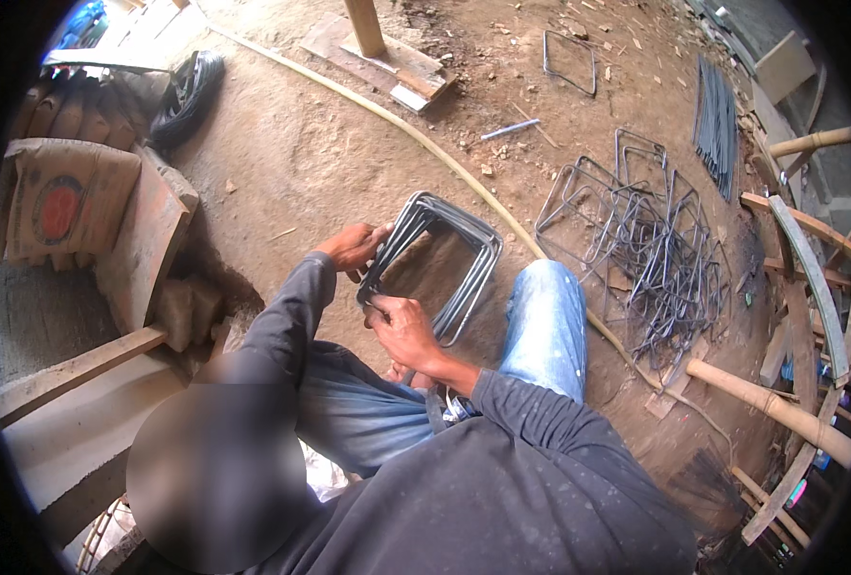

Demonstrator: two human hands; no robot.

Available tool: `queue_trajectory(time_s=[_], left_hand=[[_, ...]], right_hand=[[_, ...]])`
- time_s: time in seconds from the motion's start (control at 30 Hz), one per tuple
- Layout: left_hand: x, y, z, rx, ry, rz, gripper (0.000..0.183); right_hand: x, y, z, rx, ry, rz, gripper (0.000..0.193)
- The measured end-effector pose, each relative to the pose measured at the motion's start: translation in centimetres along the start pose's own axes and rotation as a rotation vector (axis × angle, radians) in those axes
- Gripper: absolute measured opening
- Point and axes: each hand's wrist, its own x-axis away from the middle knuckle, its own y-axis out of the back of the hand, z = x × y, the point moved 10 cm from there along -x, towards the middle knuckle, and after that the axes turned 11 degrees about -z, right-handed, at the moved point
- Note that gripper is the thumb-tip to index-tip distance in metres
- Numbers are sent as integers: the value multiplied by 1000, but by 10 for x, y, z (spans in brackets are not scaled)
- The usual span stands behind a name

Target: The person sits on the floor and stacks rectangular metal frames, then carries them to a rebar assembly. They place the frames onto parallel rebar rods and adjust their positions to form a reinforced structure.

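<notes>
A stack of bent steel rebar stirrups (491,251), roughly square and nested together, is held tilted above the dirt in front of my knees. My left hand (354,247) is closed on the upper left side of the stack, its fingertips partly hidden behind the bars. Lower down, my right hand (404,324) grips the near left corner, thumb and fingers pressed round the rods. On the ground to the right lies a tangled heap of loose stirrups (651,259). One single stirrup (570,63) rests apart, farther off.
A yellowish hose (425,142) curves across the dirt, passing beside my right knee. Straight cut rods (715,129) lie at the far right. Stacked bags (71,196) and a coil of black wire (188,101) are on the left. Bamboo poles (770,410) jut in from the right.
</notes>
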Motion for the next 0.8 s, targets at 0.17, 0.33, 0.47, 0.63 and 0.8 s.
queue_trajectory(time_s=[0.17,0.33,0.47,0.63,0.8], left_hand=[[2,0,-8,-32,36,-20,90],[0,-3,-12,-215,-91,-27,49],[-4,-4,-8,-209,-106,-33,45],[-5,-4,-12,-248,-112,-44,43],[-6,-3,-5,-258,-85,-76,46]], right_hand=[[-10,-9,-12,64,29,-25,20],[0,26,45,353,437,-80,22],[-41,167,0,30,313,-488,25],[-82,304,-189,662,-210,-741,30],[-62,319,-306,865,-541,-258,40]])
